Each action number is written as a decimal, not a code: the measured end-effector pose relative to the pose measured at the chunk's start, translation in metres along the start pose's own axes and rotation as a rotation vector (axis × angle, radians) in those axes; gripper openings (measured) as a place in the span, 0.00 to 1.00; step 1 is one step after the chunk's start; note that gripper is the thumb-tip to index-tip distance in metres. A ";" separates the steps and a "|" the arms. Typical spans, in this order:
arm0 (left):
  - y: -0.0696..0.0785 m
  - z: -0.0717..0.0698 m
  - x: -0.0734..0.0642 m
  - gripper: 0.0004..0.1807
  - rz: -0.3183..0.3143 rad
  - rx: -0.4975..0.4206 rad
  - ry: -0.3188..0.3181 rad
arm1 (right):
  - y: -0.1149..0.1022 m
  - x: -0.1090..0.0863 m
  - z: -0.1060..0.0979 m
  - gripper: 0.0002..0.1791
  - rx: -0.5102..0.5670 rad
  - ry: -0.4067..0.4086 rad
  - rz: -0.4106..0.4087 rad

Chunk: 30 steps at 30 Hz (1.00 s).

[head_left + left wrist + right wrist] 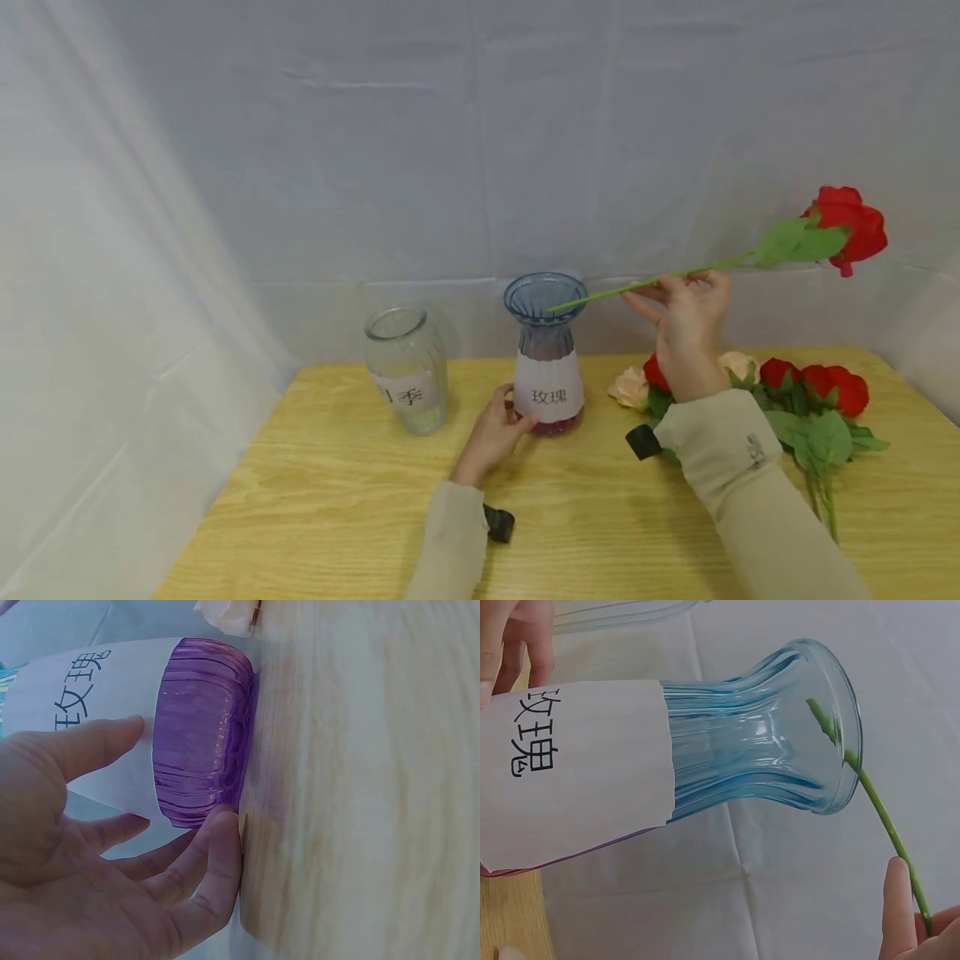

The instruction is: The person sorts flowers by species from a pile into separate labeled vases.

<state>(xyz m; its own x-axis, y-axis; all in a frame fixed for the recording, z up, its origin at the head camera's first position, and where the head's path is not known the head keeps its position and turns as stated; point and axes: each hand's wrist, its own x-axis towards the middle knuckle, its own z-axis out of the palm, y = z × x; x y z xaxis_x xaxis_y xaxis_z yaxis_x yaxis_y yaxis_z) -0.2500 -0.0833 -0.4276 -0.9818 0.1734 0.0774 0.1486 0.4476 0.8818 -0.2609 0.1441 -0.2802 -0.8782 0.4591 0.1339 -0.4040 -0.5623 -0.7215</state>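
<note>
A blue-to-purple glass vase (547, 333) with a white paper label stands upright near the table's back edge. My left hand (492, 437) holds its base from the left, thumb on the label and fingers around the purple bottom (202, 735). In my right hand (690, 325), the fingers pinch the green stem of a red artificial rose (855, 229) above and right of the vase. The rose slants, bloom up to the right. Its stem tip (821, 720) shows at the vase's mouth, seemingly just inside the rim.
A clear glass jar (408, 367), also labelled, stands left of the vase. On the right lie several red and pale peach flowers (832, 387) with leaves and stems, partly behind my right arm. A white cloth backdrop (375, 167) hangs behind the wooden table (337, 517).
</note>
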 end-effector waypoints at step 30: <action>-0.002 -0.001 -0.001 0.35 -0.012 -0.037 -0.001 | 0.024 -0.006 0.029 0.10 -0.408 -0.097 -0.189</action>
<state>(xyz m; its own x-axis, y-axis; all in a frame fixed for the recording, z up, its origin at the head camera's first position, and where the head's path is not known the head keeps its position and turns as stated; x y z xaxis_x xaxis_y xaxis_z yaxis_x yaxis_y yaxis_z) -0.2496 -0.0851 -0.4289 -0.9833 0.1694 0.0664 0.1325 0.4171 0.8991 -0.2727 0.1076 -0.2782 -0.8268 0.4500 0.3375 -0.4422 -0.1491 -0.8844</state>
